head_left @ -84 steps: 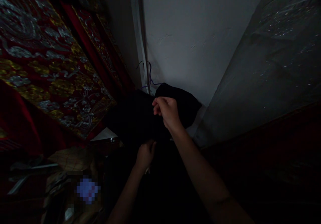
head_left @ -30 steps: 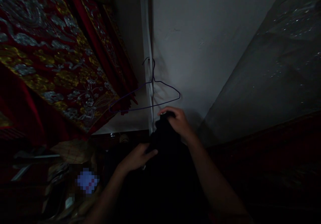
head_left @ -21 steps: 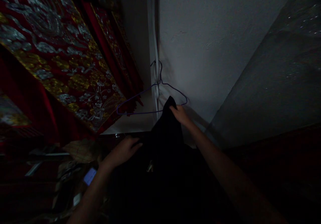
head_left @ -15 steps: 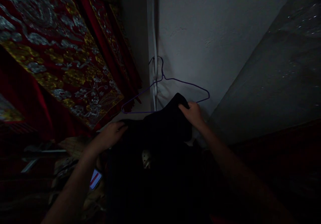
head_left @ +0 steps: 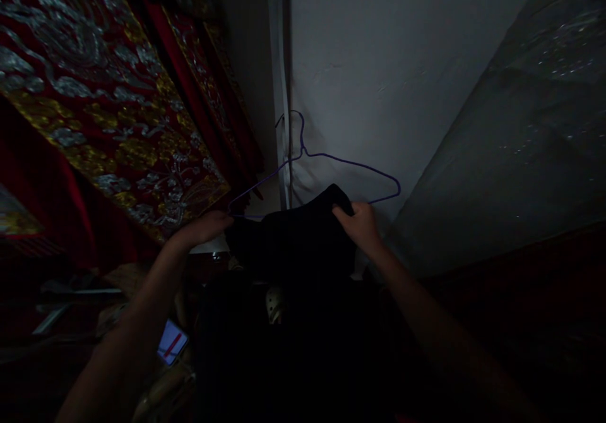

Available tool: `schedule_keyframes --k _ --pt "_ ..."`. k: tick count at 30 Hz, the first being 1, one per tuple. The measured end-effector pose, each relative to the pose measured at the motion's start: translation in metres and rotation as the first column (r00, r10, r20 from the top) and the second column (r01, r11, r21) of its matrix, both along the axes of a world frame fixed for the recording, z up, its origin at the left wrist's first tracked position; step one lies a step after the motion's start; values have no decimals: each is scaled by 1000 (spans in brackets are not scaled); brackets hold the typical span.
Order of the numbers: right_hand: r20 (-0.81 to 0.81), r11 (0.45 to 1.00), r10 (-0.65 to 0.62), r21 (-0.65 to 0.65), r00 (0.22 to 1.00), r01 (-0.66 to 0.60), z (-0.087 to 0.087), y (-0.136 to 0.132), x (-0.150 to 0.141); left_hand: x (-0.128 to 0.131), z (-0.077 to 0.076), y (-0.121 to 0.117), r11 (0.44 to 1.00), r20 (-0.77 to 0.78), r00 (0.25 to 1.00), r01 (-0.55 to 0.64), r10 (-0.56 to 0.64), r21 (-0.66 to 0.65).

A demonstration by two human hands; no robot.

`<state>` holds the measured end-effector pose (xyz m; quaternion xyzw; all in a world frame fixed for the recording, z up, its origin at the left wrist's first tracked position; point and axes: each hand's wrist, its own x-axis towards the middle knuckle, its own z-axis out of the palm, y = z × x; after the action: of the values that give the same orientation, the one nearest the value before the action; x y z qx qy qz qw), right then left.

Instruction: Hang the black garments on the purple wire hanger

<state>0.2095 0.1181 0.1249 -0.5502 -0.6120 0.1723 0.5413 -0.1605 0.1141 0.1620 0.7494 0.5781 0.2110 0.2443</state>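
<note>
A dark piece of cloth [head_left: 298, 240] is stretched between my two hands, too dim to tell which garment it is. My left hand [head_left: 213, 226] grips its left end, fingers closed. At the upper right corner, my right hand [head_left: 360, 224] pinches the cloth, thumb on the near side. Just behind, a purple wire hanger [head_left: 353, 161] hangs by its hook from a pale pole or strip [head_left: 279, 63]. The cloth hides part of the hanger's bottom bar, so I cannot tell whether the two touch.
Red fabric embroidered in silver and gold [head_left: 118, 113] hangs at the left. A pale wall [head_left: 369, 50] stands behind, with a sheet of shiny plastic [head_left: 502, 139] at right. Below are a lit phone [head_left: 172, 342] and a light-coloured clog with holes [head_left: 273, 304].
My left hand has lifted slightly, raising the cloth's left end towards the hanger's lower left corner. My right hand keeps its hold, and the view has shifted a little.
</note>
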Motion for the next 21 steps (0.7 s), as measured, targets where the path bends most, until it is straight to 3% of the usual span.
schedule_keyframes --k 2,5,7,10,13,15,18,19,21 --pt "-2 1000 2 17 1000 -2 -2 2 -1 -3 4 -3 998 23 998 -52 51 22" --pt "-2 1000 -11 21 1000 11 -5 2 -4 1 19 -10 974 129 983 -152 131 170" --pt "-10 999 -19 29 1000 19 -9 -2 -9 13 31 -14 944 204 972 -170 114 282" --pt "-31 999 32 9 999 -32 -13 -12 -20 38 46 -11 885 191 981 -64 -28 462" --pt "10 990 141 -8 990 -141 -10 -22 -21 57 52 -1 823 64 983 108 -172 557" --pt "40 990 111 84 993 -114 -2 -23 -10 60 52 6 821 -14 981 170 -194 545" --pt "-21 969 -88 232 996 91 16 -15 25 54 52 11 827 -65 985 168 -158 536" --pt "-35 968 -129 214 991 133 23 -11 40 51 53 11 821 -77 986 167 -150 546" --pt "-8 994 -97 48 995 97 36 -2 68 47 55 11 798 -102 985 174 -141 577"
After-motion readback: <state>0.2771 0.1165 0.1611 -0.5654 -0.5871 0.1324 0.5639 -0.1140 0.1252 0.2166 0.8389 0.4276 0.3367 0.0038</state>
